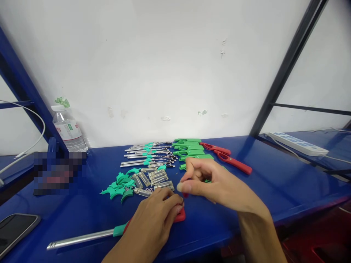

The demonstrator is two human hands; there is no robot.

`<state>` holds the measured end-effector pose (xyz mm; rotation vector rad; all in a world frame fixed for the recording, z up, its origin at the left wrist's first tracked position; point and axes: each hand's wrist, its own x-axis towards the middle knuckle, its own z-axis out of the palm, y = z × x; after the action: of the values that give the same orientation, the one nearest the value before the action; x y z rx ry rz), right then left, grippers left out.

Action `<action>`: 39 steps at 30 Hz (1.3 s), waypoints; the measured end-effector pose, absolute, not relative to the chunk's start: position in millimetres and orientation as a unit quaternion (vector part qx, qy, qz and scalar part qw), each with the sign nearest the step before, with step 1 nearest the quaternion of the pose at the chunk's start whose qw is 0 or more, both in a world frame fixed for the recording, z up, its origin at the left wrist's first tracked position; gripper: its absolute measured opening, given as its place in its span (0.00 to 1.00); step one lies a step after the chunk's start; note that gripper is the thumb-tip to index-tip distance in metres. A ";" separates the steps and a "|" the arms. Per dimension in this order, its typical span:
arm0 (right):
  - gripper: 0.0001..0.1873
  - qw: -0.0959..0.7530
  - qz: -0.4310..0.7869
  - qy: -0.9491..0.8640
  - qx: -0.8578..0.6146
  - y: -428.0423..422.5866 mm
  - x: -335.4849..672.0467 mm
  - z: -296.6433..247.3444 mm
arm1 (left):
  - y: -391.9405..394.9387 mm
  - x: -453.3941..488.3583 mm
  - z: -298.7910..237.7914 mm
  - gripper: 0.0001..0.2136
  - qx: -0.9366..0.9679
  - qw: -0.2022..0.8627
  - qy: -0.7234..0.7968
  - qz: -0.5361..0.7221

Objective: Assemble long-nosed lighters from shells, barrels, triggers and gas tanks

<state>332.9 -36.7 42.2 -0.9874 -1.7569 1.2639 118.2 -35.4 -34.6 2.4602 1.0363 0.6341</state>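
A lighter (111, 232) lies near, left of centre, on the glossy blue table (214, 219): round metal tube (82, 239), teal collar (119, 230), smooth red plastic handle (180, 215). The left hand (160, 206), palm down, holds the handle; the right hand (205, 179), fingers curled, pinches a small blurred red piece (186, 194).

Blue table (263, 193): red lighter (90, 237), teal pieces (117, 190), green handles (192, 148).

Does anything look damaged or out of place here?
The wall looks scuffed, with chipped-looking spots at upper right. A pixelated block hides something at left. The teal pieces lie jumbled, unlike the aligned green casings.
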 end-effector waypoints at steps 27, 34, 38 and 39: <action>0.17 0.385 0.411 -0.703 -0.435 -35.7 330.0 45.9 | -33.7 120.4 -32.9 0.14 0.887 0.177 0.382 0.190; 0.18 0.338 0.484 -0.720 -0.366 -38.5 338.3 52.1 | -32.7 120.6 -33.3 0.14 0.887 0.178 0.381 0.189; 0.15 0.350 0.485 -0.697 -0.396 -38.1 335.4 49.6 | -34.1 120.8 -31.9 0.13 0.887 0.175 0.382 0.192; 0.15 0.361 0.475 -0.691 -0.409 -38.0 333.9 48.5 | -34.4 121.2 -31.4 0.13 0.886 0.176 0.384 0.191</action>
<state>333.9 -38.0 48.5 -1.0541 -1.7798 1.2226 121.2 -34.4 -31.4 2.5096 1.0876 0.5412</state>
